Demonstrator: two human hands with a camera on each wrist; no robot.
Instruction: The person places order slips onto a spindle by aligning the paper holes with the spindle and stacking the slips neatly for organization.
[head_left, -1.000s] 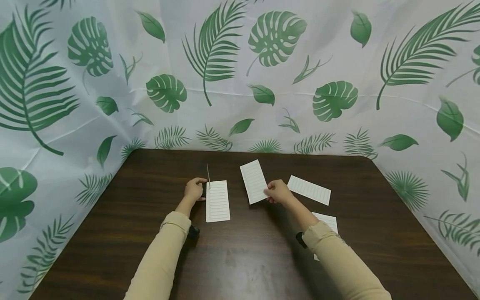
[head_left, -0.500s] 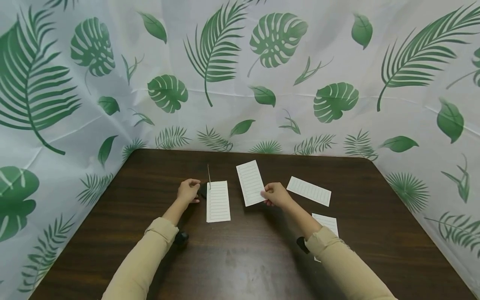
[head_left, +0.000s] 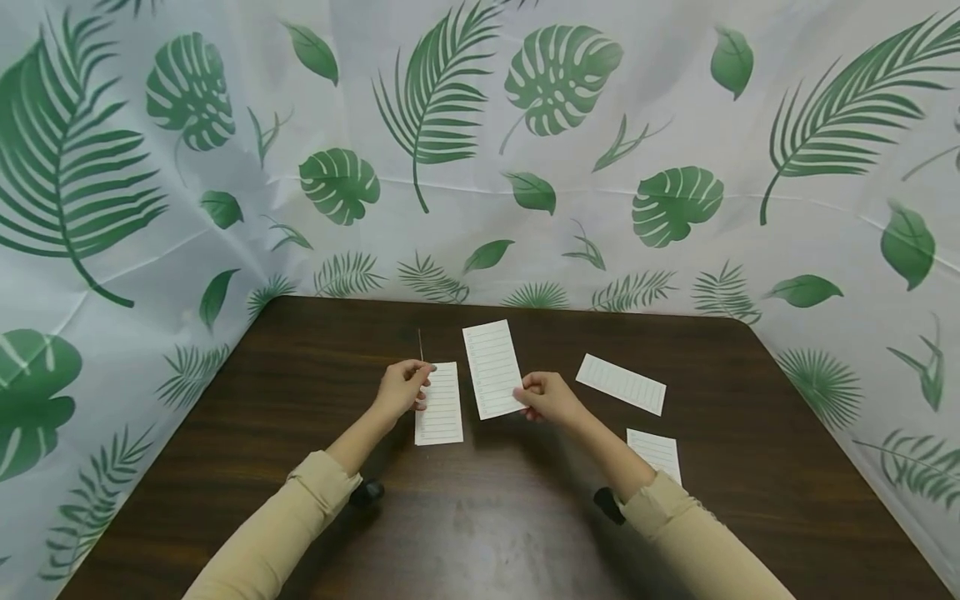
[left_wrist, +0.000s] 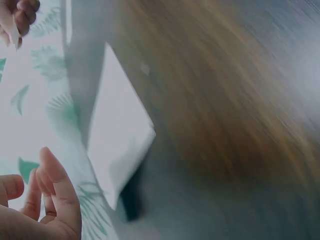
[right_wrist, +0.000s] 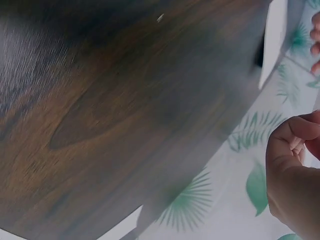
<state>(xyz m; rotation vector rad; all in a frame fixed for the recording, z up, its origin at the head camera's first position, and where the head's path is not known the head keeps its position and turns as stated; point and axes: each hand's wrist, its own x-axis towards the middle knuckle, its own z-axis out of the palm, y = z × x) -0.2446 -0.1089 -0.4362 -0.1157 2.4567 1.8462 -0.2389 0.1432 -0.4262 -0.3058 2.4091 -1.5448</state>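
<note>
Nearest are the person's left sleeve [head_left: 273, 529] and right sleeve [head_left: 705, 542], both pale and folded back, with a dark object at each wrist [head_left: 367, 492]. A lower card [head_left: 655, 454] lies on the brown tabletop [head_left: 765, 467], partly hidden by the right forearm.

A little farther in, the right hand [head_left: 551, 398] pinches the held card [head_left: 492, 369] between thumb and fingers at its lower right corner. That card is tilted, clear of the tabletop, its lined face toward the head camera. The left hand [head_left: 400, 389] hovers over the upper left part of the left card [head_left: 442, 412], thumb and fingers apart; contact cannot be told. The left wrist view shows a dark block [left_wrist: 131, 197] just beside that card.

Well to the right, an upper card [head_left: 621, 384] lies slanted. A thin upright line [head_left: 420, 343] rises by the left card's top. Beyond the tabletop hangs a leaf-print curtain [head_left: 465, 233].
</note>
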